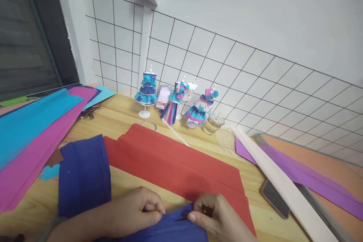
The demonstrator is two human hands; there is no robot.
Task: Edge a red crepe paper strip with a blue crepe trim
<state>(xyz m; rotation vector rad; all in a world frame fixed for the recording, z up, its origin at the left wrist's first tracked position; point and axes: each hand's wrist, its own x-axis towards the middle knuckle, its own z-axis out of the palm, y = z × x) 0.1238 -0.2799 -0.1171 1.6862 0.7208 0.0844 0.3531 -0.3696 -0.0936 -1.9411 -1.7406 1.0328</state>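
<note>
In the head view, a sheet of dark blue crepe paper [170,230] lies at the front edge of the picture, its upper edge creased between my hands. My left hand [138,210] pinches this edge between thumb and fingers. A little to the right, my right hand [214,211] is also closed on the edge, which puckers there. Another stretch of dark blue crepe paper [84,176] shows beyond my left forearm; whether it joins the held sheet is hidden. Red crepe paper [176,162] is spread just behind both hands.
Blue [36,128] and pink paper [36,174] lie at left. Miniature dress forms [146,94] in paper dresses stand at the back, near a lidded glass jar [213,123]. At right are a long pale strip [278,177], a phone [275,198] and purple paper [300,174].
</note>
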